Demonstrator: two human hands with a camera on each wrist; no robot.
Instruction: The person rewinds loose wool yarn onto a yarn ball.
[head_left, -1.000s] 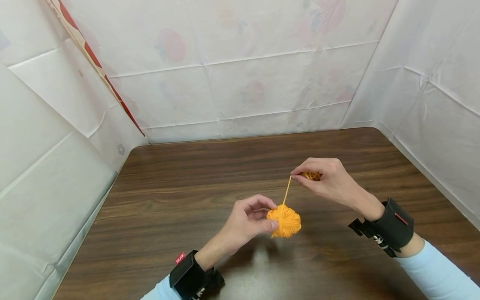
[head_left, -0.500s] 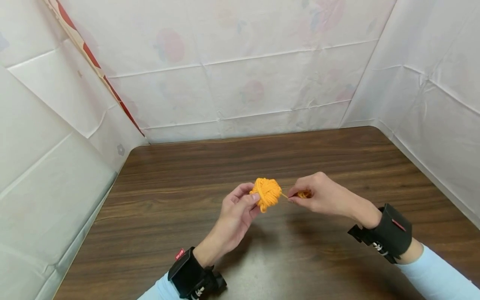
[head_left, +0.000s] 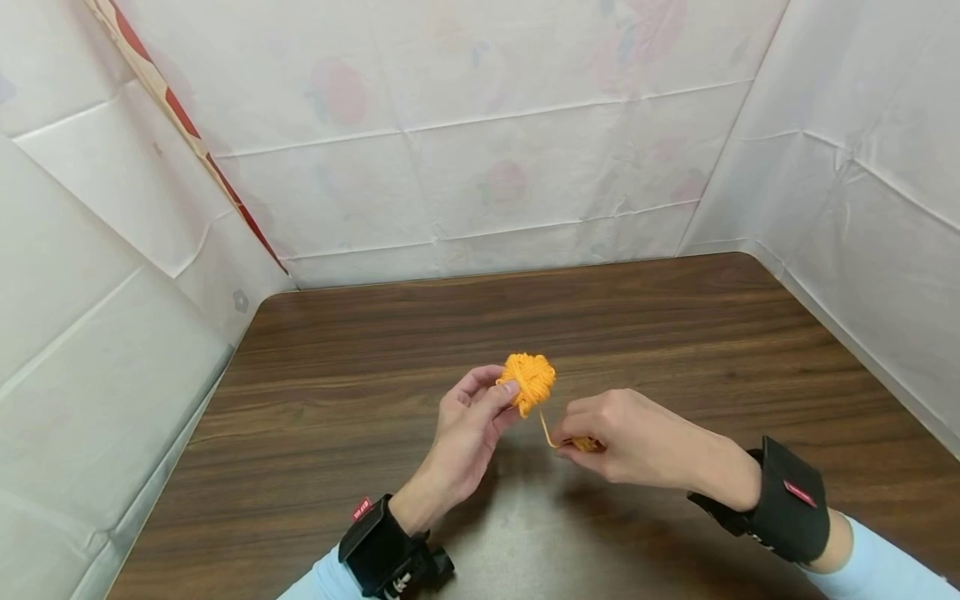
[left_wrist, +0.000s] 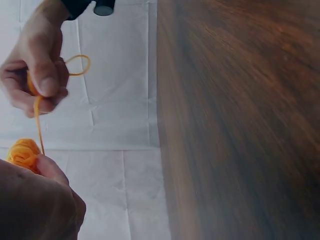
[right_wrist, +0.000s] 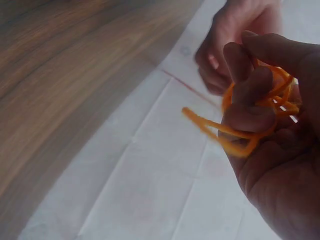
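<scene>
Head: 1 yarn ball (head_left: 528,381), 2 hands

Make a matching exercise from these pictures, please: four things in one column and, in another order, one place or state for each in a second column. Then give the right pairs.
Things:
1. yarn ball
2. loose strand
3. left hand
4. table

Places or states:
A. dark wood, under both hands
B. pinched in the right hand, hanging from the ball
C. orange and round, held up above the table
D. holds the ball at its fingertips

Pairs: 1-C, 2-B, 3-D, 4-A
</scene>
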